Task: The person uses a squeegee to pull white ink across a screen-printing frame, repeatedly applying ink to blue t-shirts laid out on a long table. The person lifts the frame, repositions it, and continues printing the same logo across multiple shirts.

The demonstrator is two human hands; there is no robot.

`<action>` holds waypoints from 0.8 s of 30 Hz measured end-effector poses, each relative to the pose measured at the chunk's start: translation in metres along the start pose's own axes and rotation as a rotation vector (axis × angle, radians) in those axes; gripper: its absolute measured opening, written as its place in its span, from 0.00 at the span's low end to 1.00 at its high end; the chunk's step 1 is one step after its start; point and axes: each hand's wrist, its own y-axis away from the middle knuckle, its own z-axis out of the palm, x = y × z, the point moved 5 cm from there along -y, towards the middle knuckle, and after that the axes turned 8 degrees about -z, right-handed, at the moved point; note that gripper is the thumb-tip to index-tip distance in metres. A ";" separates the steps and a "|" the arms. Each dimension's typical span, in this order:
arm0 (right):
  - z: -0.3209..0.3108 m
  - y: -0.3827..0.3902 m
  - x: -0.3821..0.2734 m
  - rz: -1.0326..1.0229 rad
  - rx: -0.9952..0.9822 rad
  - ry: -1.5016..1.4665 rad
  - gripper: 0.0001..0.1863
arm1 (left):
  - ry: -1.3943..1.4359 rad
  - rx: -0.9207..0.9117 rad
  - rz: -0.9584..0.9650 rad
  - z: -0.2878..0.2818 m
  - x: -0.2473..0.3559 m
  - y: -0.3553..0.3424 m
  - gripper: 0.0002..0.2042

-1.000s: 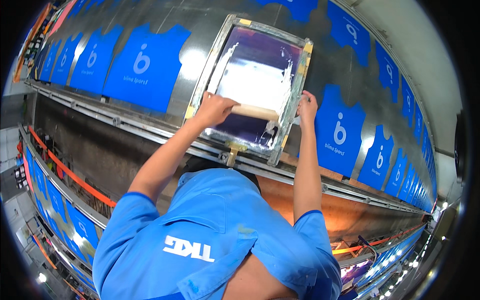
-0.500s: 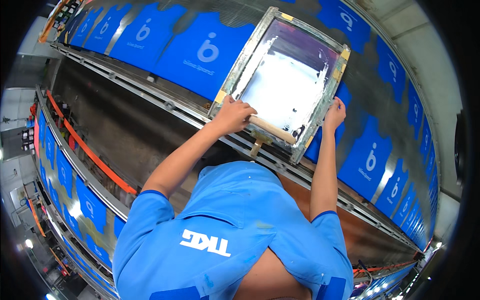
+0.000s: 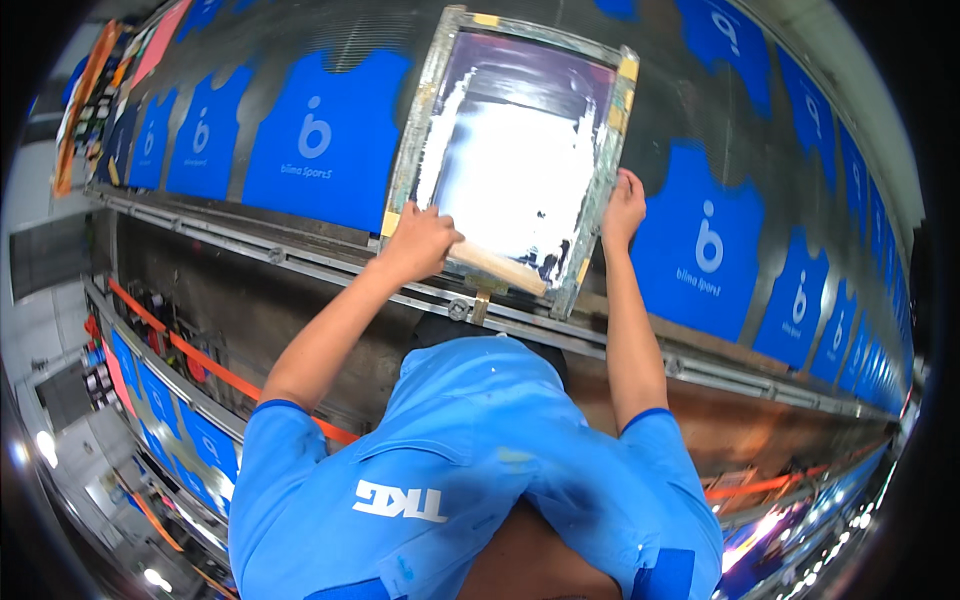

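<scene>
A screen printing frame (image 3: pixel 622 95) with worn, taped edges lies angled across the dark printing table (image 3: pixel 640 120). White ink (image 3: pixel 510 170) covers much of its mesh, with purple showing at the top. My left hand (image 3: pixel 420 240) is closed on a pale squeegee (image 3: pixel 500 267) lying low across the inside of the frame, near the lower left corner. At the frame's right edge my right hand (image 3: pixel 623 208) has its fingers curled onto the outer rail. A metal bracket (image 3: pixel 481 305) sticks out from the frame's near edge.
Blue printed garment panels (image 3: pixel 320 140) line the table on both sides of the frame, with more (image 3: pixel 705 260) to the right. A metal rail (image 3: pixel 700 372) runs along the near edge. Orange rails (image 3: pixel 220 370) and another long table of blue panels (image 3: pixel 170 400) lie behind me.
The squeegee and my left hand have moved down toward the frame's near end, and white ink now covers more of the lower mesh. My head's view has shifted.
</scene>
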 end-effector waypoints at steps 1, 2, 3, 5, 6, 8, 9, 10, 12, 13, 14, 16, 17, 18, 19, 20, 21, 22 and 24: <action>0.001 -0.006 -0.001 -0.047 0.018 0.036 0.11 | -0.037 0.051 0.031 -0.011 0.000 -0.013 0.18; 0.002 -0.008 -0.002 -0.092 0.035 0.074 0.12 | -0.034 0.088 0.083 -0.022 -0.001 -0.023 0.17; 0.004 -0.003 -0.006 -0.131 0.055 0.106 0.12 | -0.031 0.127 0.127 -0.035 -0.001 -0.034 0.17; 0.006 -0.003 -0.013 -0.006 0.011 0.140 0.12 | -0.075 0.149 0.233 -0.061 0.010 -0.069 0.15; 0.001 -0.006 -0.016 -0.004 0.018 0.140 0.12 | -0.083 0.170 0.325 -0.068 0.019 -0.091 0.15; -0.005 -0.002 -0.019 0.019 0.027 0.130 0.12 | -0.170 0.181 0.496 -0.085 0.042 -0.129 0.16; -0.006 -0.001 -0.022 0.035 0.017 0.129 0.12 | -0.160 0.216 0.565 -0.094 0.054 -0.141 0.16; -0.008 -0.002 -0.025 0.051 0.007 0.129 0.12 | -0.155 0.215 0.609 -0.099 0.063 -0.156 0.15; -0.006 -0.004 -0.025 0.092 -0.010 0.126 0.13 | -0.141 0.184 0.672 -0.101 0.079 -0.176 0.14; -0.006 -0.004 -0.024 0.083 -0.012 0.126 0.13 | -0.133 0.154 0.689 -0.099 0.085 -0.185 0.14; -0.007 -0.003 -0.024 0.074 -0.015 0.126 0.13 | -0.125 0.124 0.705 -0.098 0.092 -0.192 0.13; -0.008 0.001 -0.029 0.099 -0.038 0.122 0.13 | -0.092 0.111 0.763 -0.088 0.104 -0.199 0.12; -0.008 -0.002 -0.028 0.096 -0.040 0.099 0.13 | -0.075 0.105 0.788 -0.083 0.109 -0.201 0.12; -0.008 -0.001 -0.025 0.096 -0.046 0.080 0.13 | -0.098 0.118 0.781 -0.075 0.115 -0.203 0.11; -0.008 -0.001 -0.022 0.094 -0.056 0.059 0.13 | -0.142 0.088 0.768 -0.067 0.113 -0.205 0.10; -0.008 -0.002 -0.016 0.172 -0.086 -0.006 0.14 | -0.184 0.059 0.752 -0.059 0.110 -0.206 0.10; -0.009 -0.002 -0.016 0.255 -0.112 -0.067 0.14 | -0.224 0.026 0.740 -0.056 0.107 -0.205 0.10; -0.010 0.000 -0.014 0.337 -0.141 -0.127 0.15 | -0.195 0.022 0.732 -0.057 0.099 -0.201 0.03; -0.029 -0.013 -0.028 -0.150 -0.105 0.354 0.17 | -0.193 -0.029 0.648 -0.064 0.069 -0.197 0.06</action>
